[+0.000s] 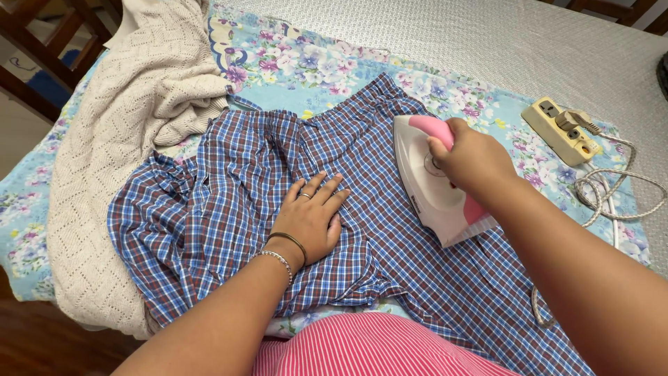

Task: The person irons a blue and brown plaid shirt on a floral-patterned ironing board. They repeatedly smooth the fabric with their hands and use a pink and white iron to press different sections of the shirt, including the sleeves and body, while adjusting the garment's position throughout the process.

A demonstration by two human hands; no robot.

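Blue-and-red checked shorts (390, 237) lie spread across the middle of the floral sheet (306, 66), reaching its near edge. We see the left hand (311, 217) pressed flat on them, fingers spread wide. The right hand (473, 159) grips the pink handle of a white iron (431, 191) resting on the shorts. A cream knitted throw (118, 139) covers the left edge; a power strip (560, 130) sits near the far right corner.

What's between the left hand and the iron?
Only plaid cloth lies between the left hand and the iron, in the head view.
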